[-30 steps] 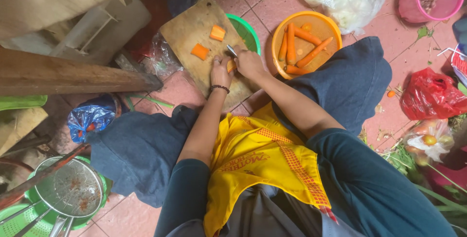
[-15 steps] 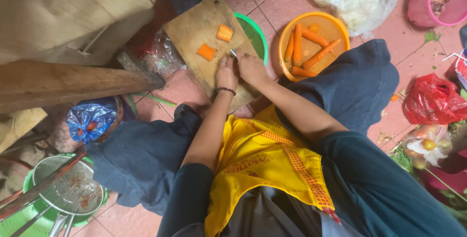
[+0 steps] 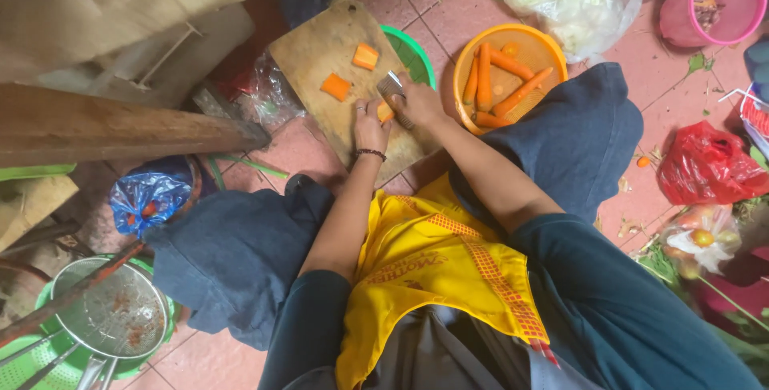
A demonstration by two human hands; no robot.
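1. Two hands meet over a wooden cutting board that lies on the tiled floor between the person's knees.
2. Left hand, a dark bead bracelet at its wrist, is curled closed on a small carrot piece and pins it to the board.
3. Right hand is closed around the handle of a knife, whose blade sits just beside the left fingertips, at the held piece.
4. Two more carrot chunks lie apart on the board, farther from the person.
5. An orange bowl with whole peeled carrots stands just right of the board, and a green basket peeks out from under the board's edge.
6. A yellow apron covers the lap.
7. A wire strainer rests on green baskets at the lower left.
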